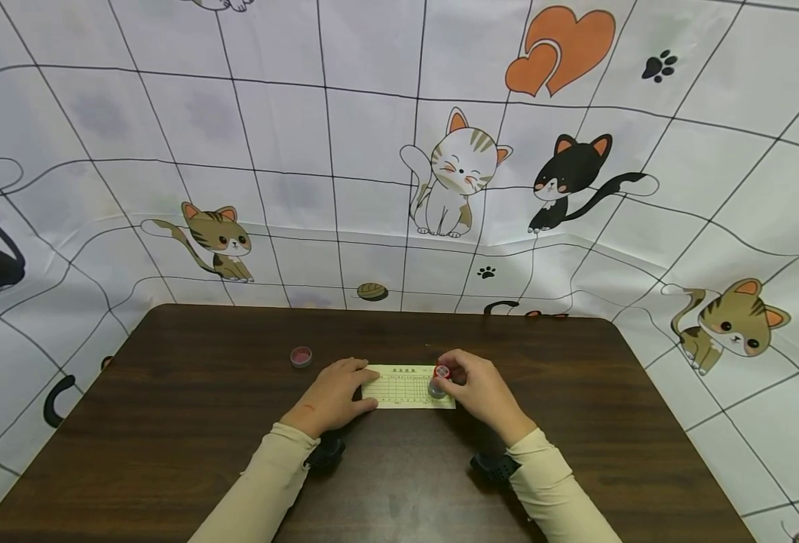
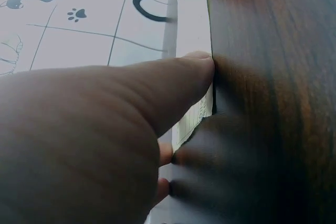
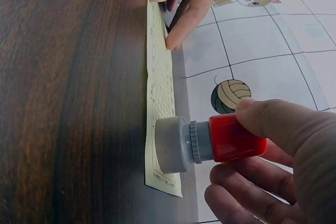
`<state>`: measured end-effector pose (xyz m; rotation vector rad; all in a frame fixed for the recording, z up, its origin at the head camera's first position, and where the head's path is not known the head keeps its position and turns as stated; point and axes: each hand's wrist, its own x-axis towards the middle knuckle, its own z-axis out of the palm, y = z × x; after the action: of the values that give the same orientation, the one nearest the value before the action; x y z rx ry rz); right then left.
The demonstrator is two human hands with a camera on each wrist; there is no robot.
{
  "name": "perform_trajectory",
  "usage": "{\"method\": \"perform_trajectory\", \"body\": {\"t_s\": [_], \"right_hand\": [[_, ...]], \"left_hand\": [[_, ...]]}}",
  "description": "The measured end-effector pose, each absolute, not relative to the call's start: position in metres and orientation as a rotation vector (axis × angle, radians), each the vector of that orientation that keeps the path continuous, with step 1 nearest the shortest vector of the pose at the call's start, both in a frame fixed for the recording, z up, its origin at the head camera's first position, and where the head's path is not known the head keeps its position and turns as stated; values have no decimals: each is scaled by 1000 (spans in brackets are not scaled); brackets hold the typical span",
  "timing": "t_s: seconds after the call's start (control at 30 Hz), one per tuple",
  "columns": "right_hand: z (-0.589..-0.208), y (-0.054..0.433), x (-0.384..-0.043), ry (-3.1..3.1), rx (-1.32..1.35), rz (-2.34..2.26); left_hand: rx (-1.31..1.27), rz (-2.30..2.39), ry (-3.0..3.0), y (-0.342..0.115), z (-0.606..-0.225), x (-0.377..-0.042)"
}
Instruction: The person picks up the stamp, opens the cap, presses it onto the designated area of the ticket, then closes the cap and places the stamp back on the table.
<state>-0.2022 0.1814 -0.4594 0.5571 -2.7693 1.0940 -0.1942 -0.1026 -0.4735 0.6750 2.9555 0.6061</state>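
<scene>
A stamp with a red handle and a grey round base is pinched between the thumb and fingers of my right hand. Its base faces the right end of a pale yellow printed form; I cannot tell whether it presses on the paper or stops just above. Across the form, my left hand rests on the left end, with thumb and fingertips laid on the paper and the fingers extended. In the left wrist view the thumb lies along the form's near edge, and the stamp shows partly at the top.
A small round container with a reddish inside sits on the dark wooden table, beyond my left hand. White cloth printed with cats and grid lines hangs behind the table's far edge and around its sides.
</scene>
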Motion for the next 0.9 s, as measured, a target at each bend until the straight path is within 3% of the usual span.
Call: {"method": "perform_trajectory", "body": {"t_s": [0.9], "right_hand": [[-462,175,-199,-2744,536,984]], "left_hand": [[657,621,2939,-102,-471,-193]]}}
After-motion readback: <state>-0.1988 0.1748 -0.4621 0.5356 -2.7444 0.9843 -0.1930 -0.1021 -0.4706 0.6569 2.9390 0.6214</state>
